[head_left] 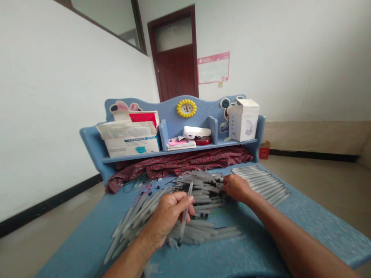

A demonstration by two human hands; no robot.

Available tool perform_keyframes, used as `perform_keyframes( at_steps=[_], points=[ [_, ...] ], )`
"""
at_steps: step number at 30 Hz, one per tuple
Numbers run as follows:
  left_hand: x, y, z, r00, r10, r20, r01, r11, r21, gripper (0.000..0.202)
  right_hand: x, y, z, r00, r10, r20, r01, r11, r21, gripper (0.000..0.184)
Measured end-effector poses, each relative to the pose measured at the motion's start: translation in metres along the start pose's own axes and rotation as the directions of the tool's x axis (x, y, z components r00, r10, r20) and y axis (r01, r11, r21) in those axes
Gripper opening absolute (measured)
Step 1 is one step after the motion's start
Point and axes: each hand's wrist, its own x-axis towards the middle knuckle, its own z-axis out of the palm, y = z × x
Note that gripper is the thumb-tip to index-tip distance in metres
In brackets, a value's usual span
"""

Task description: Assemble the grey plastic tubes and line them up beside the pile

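My left hand [173, 212] pinches a translucent pen [186, 212] between thumb and fingers. The pen is tilted, pointed end up, with a dark lower end. My right hand [236, 187] reaches to the right edge of the pile, its fingertips pressed together; whatever they grip is hidden. Between and below the hands lies a loose pile of clear pen barrels [199, 231]. Small black caps [203, 216] are scattered among them. More barrels [130, 227] lie slanted to the left of my left hand. Beyond my right wrist, finished-looking pens [261, 183] lie side by side in a row.
The blue table [313, 220] has a raised shelf [136, 157] at its back. On it stand a mask box [130, 141], a white box [243, 121] and a round red tin [203, 141]. A red checked cloth [174, 162] is bunched beneath the shelf.
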Motion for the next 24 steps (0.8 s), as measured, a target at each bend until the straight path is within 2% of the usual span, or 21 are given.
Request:
perform_keyframes(
  at_steps=[9, 13, 15, 16, 17, 19, 20, 21, 22, 24],
  points=[
    [0.002, -0.003, -0.001, 1.0, -0.012, 0.015, 0.012, 0.999, 0.035, 0.034, -0.001, 0.001, -0.003, 0.999, 0.034, -0.023, -0.031, 0.994, 0.106, 0.02],
    [0.001, -0.003, 0.001, 1.0, -0.009, 0.011, 0.008, 1.0, 0.013, 0.034, -0.003, 0.002, -0.012, 0.999, 0.027, -0.025, -0.021, 0.975, 0.221, 0.019],
    [-0.001, -0.002, 0.002, 1.0, -0.008, 0.01, 0.008, 1.0, -0.009, 0.033, -0.008, 0.0, -0.016, 0.999, -0.034, 0.028, 0.021, 0.931, 0.364, 0.021],
    [-0.002, -0.001, 0.003, 1.0, -0.008, 0.012, 0.008, 1.0, -0.022, 0.033, -0.011, -0.003, -0.018, 0.994, -0.094, 0.063, 0.051, 0.865, 0.498, 0.023],
    [-0.002, -0.001, 0.004, 1.0, -0.01, 0.015, 0.011, 0.999, -0.037, 0.032, -0.015, -0.007, -0.019, 0.981, -0.174, 0.09, 0.074, 0.753, 0.654, 0.023],
    [-0.004, 0.001, 0.006, 0.999, -0.024, 0.029, 0.026, 0.997, -0.078, 0.031, -0.025, -0.017, -0.018, 0.932, -0.349, 0.098, 0.063, 0.423, 0.904, 0.027],
    [-0.005, 0.001, 0.007, 0.999, -0.034, 0.037, 0.038, 0.994, -0.106, 0.03, -0.03, -0.022, -0.017, 0.902, -0.421, 0.091, 0.033, 0.278, 0.96, 0.03],
    [-0.006, 0.002, 0.008, 0.998, -0.043, 0.045, 0.048, 0.989, -0.14, 0.03, -0.035, -0.028, -0.015, 0.873, -0.48, 0.089, 0.002, 0.187, 0.982, 0.033],
    [-0.007, 0.002, 0.009, 0.997, -0.047, 0.054, 0.056, 0.983, -0.177, 0.029, -0.039, -0.034, -0.012, 0.845, -0.527, 0.091, -0.026, 0.13, 0.991, 0.034],
    [-0.008, 0.002, 0.011, 0.997, -0.044, 0.071, 0.06, 0.967, -0.249, 0.028, -0.048, -0.045, -0.007, 0.798, -0.595, 0.1, -0.065, 0.08, 0.995, 0.035]
  ],
)
